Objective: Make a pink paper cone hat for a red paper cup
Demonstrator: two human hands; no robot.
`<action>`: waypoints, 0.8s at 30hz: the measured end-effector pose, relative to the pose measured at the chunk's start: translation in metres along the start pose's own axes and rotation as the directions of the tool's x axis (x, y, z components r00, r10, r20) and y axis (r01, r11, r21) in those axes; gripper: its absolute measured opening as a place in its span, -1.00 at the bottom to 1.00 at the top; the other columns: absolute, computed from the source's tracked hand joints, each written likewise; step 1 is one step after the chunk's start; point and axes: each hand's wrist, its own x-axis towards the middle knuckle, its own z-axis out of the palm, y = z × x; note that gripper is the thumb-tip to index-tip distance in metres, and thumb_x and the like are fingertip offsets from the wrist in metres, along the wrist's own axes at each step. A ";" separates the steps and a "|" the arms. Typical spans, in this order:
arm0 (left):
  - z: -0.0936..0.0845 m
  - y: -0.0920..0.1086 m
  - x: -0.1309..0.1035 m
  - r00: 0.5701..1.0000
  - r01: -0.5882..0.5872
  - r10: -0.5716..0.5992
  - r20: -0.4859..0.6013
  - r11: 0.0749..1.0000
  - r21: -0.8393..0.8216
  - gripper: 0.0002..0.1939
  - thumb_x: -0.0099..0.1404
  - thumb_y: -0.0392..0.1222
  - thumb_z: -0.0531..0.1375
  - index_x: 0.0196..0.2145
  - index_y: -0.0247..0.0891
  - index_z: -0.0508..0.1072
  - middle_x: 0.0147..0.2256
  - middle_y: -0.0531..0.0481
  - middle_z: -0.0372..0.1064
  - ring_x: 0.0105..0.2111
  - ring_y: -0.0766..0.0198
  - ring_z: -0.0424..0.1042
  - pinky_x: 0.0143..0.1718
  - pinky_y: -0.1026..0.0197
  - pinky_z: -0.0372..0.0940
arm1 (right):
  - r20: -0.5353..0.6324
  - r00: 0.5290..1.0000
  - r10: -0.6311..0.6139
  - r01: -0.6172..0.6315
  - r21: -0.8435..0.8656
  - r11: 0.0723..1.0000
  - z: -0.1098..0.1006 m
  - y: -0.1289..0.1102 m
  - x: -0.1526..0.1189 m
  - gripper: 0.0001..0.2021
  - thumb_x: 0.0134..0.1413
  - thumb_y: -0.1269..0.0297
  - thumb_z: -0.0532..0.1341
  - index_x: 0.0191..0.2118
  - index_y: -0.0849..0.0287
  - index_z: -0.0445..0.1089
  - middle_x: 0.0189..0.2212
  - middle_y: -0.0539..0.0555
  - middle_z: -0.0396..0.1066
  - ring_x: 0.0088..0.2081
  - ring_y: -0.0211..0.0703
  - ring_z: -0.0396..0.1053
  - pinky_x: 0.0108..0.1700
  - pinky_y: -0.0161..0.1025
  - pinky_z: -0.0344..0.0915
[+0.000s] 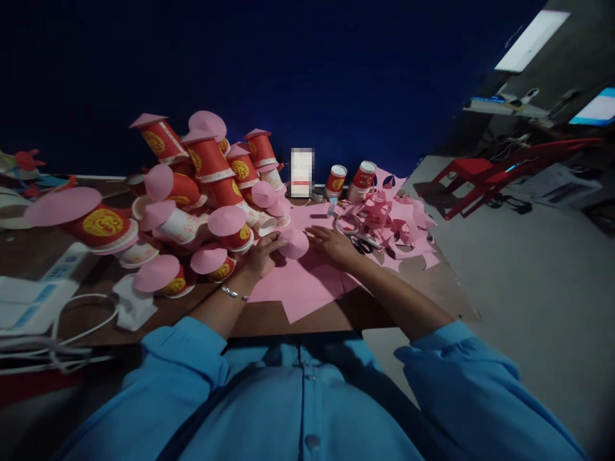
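Note:
Between my two hands is a small pink paper cone [294, 243], above pink paper sheets [302, 282] on the brown table. My left hand [265, 254] pinches the cone's left edge between thumb and fingers. At the cone's right side, my right hand [331, 244] has its fingers stretched out, close to the edge; no firm grip shows. Left of my hands stands a pile of red and white paper cups [209, 160] with pink cone tops.
Pink paper scraps [401, 221] lie at the right, with scissors [362, 244] and a tape roll [346, 224] beside them. Two red cups [336, 182] stand at the back. A white box [41, 288] and cables are at the left. A red chair [471, 169] stands beyond the table.

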 end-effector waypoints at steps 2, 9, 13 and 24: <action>0.000 0.001 -0.001 1.000 0.005 -0.005 0.003 1.000 0.001 -0.47 -0.15 0.01 0.53 -0.39 -0.19 0.31 -0.49 0.19 0.31 -0.54 0.36 0.30 -0.57 0.33 0.25 | 0.047 0.997 -0.059 0.058 0.023 0.998 0.006 0.003 0.004 -0.59 0.39 0.40 0.21 0.29 0.15 0.45 0.30 0.23 0.45 0.31 0.00 0.38 0.27 -0.10 0.33; 0.002 0.002 0.002 1.000 0.018 -0.018 0.018 1.000 -0.006 -0.48 -0.20 -0.04 0.55 -0.36 -0.23 0.39 -0.45 0.13 0.40 -0.47 0.33 0.37 -0.51 0.33 0.28 | 0.021 0.966 0.257 -0.251 -0.156 0.955 -0.012 0.024 -0.025 -0.70 0.37 0.50 0.10 -0.14 0.39 0.62 -0.07 0.46 0.59 0.01 0.17 0.51 0.04 -0.04 0.36; 0.003 0.003 0.003 0.999 0.039 -0.039 0.014 0.999 0.007 -0.48 -0.17 -0.03 0.55 -0.36 -0.21 0.38 -0.45 0.13 0.40 -0.52 0.32 0.34 -0.56 0.31 0.26 | -0.023 0.988 0.152 -0.153 -0.100 0.983 -0.005 0.011 -0.022 -0.67 0.47 0.34 0.10 0.14 0.29 0.54 0.15 0.34 0.54 0.13 0.09 0.47 0.10 -0.09 0.37; -0.001 0.002 0.004 1.000 -0.006 0.006 0.030 1.000 -0.012 -0.55 -0.08 0.00 0.51 -0.35 -0.22 0.42 -0.48 0.15 0.37 -0.55 0.37 0.32 -0.55 0.32 0.24 | -0.076 0.956 0.283 -0.257 0.246 0.935 0.004 0.019 -0.023 -0.75 0.39 0.39 0.15 -0.18 0.30 0.60 -0.19 0.29 0.62 -0.18 -0.03 0.54 -0.15 -0.20 0.34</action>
